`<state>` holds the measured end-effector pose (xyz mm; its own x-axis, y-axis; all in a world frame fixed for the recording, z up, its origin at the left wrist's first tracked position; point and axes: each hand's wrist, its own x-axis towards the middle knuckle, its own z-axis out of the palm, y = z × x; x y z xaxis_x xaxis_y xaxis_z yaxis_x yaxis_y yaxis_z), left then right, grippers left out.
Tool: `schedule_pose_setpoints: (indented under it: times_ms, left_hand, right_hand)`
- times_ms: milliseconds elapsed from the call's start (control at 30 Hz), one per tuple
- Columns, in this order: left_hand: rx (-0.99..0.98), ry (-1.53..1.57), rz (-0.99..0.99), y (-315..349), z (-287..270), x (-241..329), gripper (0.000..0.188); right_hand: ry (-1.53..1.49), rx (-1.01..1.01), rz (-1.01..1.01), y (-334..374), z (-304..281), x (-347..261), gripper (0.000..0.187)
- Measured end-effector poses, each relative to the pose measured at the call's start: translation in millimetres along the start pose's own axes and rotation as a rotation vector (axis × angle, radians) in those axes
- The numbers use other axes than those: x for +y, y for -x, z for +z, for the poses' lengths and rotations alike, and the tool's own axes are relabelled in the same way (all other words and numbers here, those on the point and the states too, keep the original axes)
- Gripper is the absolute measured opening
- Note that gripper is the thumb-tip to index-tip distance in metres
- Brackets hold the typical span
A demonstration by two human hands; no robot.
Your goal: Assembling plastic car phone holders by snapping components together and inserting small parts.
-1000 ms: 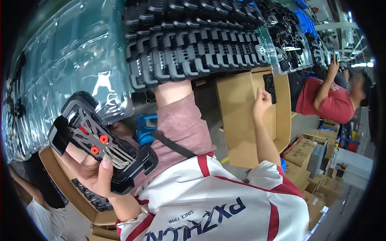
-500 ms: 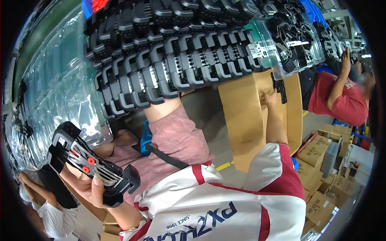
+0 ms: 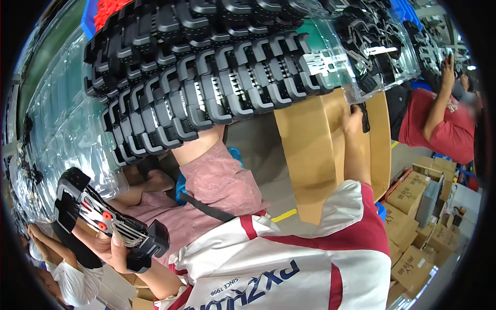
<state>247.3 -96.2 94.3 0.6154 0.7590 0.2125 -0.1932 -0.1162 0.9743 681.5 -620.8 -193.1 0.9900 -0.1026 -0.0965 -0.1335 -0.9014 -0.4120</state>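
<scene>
My left hand (image 3: 116, 250), at the lower left, is closed round a black spring-loaded clamp bracket (image 3: 135, 227). The bracket lies tilted in it, its inner face showing two red gears, pale metal arms and a coil spring. On the right, my right hand (image 3: 352, 122) is over an open cardboard box (image 3: 302, 150). Its fingers are curled against a narrow black part (image 3: 365, 118) whose kind I cannot make out; the fingertips are partly hidden. Rows of similar black brackets (image 3: 217, 101) lie stacked along the table in front of me.
Clear plastic trays (image 3: 62, 124) cover the table's left part. A clear tray of black parts (image 3: 372, 46) stands at the far right, and a blue bin of red pieces (image 3: 106, 10) at the far left. One person in red (image 3: 439, 124) works on the right, beyond stacked cartons (image 3: 408, 191); another in white (image 3: 77, 284) is lower left.
The view has shifted slightly. My right hand has moved a little up and right against the narrow black part, which now shows less of its length. My left hand keeps hold of the bracket.
</scene>
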Motion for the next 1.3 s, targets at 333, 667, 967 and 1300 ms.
schedule_pose_setpoints:
  times_ms: [333, 667, 967, 1300]
  left_hand:
    - [-0.155, 0.086, -0.03, -11, -19, -14, 0.08]
    - [-0.07, 0.125, 0.005, -13, -25, -11, 0.084]
    - [0.139, 0.196, -0.089, 3, -47, -22, 0.083]
    - [0.364, 0.307, -0.371, 9, -49, 0, 0.06]
  right_hand:
    - [0.507, 0.043, -0.798, 122, 26, 73, 0.071]
    - [-0.239, -0.152, 0.183, 131, -52, 72, 0.056]
    - [-1.662, -0.754, 0.341, 202, -107, -138, 0.039]
    - [-1.793, -1.855, 0.267, 359, -59, -407, 0.071]
